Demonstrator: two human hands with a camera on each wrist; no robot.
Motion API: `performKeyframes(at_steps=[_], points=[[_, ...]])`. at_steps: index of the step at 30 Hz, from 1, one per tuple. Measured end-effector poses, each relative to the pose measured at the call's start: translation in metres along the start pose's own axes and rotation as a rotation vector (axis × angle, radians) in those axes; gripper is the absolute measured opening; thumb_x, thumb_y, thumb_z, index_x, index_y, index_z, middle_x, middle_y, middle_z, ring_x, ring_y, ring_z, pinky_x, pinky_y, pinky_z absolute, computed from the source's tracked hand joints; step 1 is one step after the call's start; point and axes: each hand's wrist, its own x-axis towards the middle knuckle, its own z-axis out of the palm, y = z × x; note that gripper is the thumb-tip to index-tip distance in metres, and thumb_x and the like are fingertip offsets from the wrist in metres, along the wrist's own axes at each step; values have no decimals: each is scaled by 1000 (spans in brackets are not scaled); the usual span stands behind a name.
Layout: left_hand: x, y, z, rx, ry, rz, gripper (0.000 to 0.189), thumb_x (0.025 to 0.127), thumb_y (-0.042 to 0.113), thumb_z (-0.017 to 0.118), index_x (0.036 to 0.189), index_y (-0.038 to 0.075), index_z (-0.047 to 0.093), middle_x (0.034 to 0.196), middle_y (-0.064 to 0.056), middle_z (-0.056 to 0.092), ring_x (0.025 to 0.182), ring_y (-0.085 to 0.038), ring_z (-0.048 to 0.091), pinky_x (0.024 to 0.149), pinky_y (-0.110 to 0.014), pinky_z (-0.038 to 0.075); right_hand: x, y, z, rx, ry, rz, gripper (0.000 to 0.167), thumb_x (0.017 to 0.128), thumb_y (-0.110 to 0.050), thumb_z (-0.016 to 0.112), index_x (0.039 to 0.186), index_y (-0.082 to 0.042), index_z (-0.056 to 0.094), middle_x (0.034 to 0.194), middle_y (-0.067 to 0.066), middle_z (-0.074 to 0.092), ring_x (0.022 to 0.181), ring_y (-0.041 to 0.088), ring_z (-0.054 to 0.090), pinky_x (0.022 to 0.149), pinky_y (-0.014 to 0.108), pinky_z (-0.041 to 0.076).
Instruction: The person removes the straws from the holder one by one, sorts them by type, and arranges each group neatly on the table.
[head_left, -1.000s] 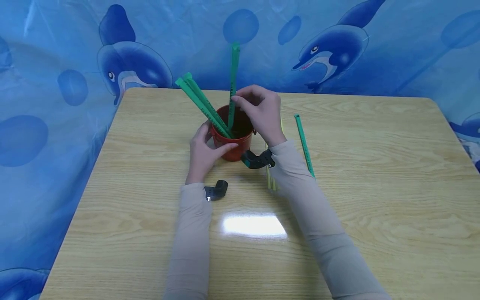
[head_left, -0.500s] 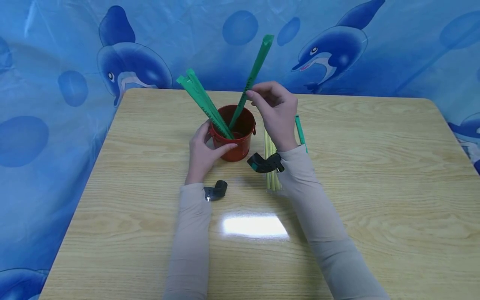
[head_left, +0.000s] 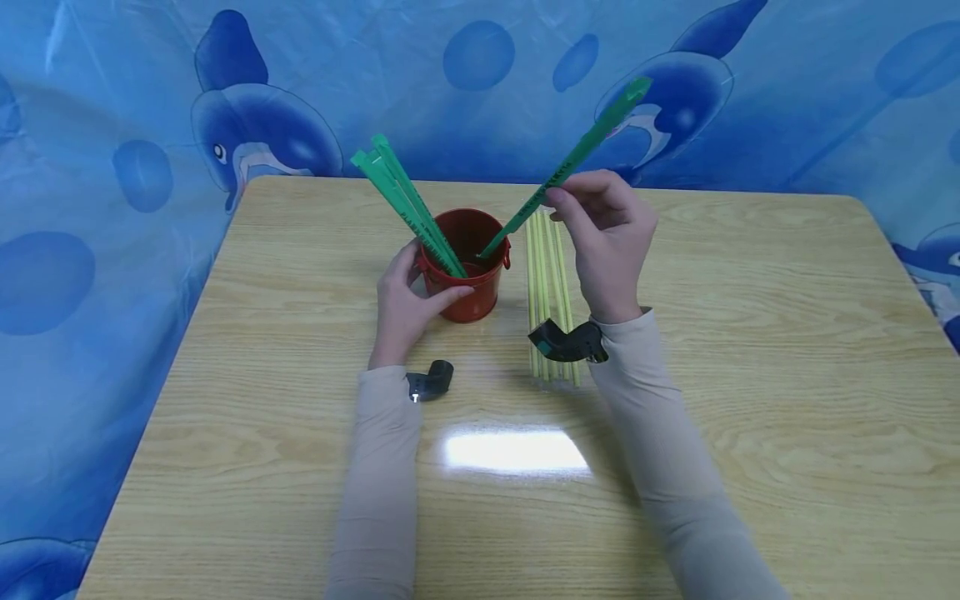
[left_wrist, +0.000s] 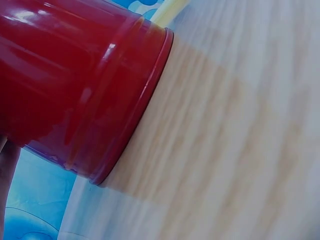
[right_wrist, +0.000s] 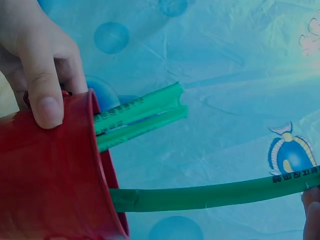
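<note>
Nearest, in front of the red bucket (head_left: pixel 475 308), a white shine (head_left: pixel 517 452) is being thrown back by the desk (head_left: pixel 750 417). The bucket is being gripped at its left side by the left hand (head_left: pixel 401 304), with the thumb being laid along the near wall and the fingers being set round behind. To the right of the bucket, just apart from it, a row of thin yellow sticks (head_left: pixel 542 283) is being carried by the desk, laid long ways from near to far. Up and right of the bucket, one green strip (head_left: pixel 581 150) is being pinched by the thumb and fingers of the right hand (head_left: pixel 615 237). Its low end is being held inside the bucket's mouth; whether the bottom is being touched cannot be told. Its long side is being slanted up and right, over the bucket's right rim, with the right hand much nearer to it than the left. Inside the bucket, a bunch of green strips (head_left: pixel 411 204) is being propped the other way, up and left. Farthest, behind the bucket, a blue cloth (head_left: pixel 480 133) is being shown.
</note>
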Motion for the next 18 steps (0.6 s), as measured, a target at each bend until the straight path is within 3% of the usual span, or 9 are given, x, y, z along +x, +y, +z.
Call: performKeyframes(at_steps=[5,13,18], points=[[0,1,1,-9,-2,-4,73,72,19,84,136,9,49,131,-6,54,118,-18,52,100,-34,43,-1,-6,-14,53,44,-21,11,82,13,62,85,4,68,81,8,67,69,19,64,67,29,54],[0,1,3,-23,-11,-21,71,73,21,83,135,11,50,131,-2,55,118,-16,52,99,-32,44,2,-9,-37,154,150,-35,9,78,17,60,81,9,65,76,9,67,65,20,64,65,28,53],[-1,1,1,-14,-5,-31,70,74,22,82,135,13,49,131,-1,54,119,-16,51,99,-34,45,3,-9,-49,164,184,-37,8,77,17,59,80,11,64,74,10,66,64,21,63,64,29,53]])
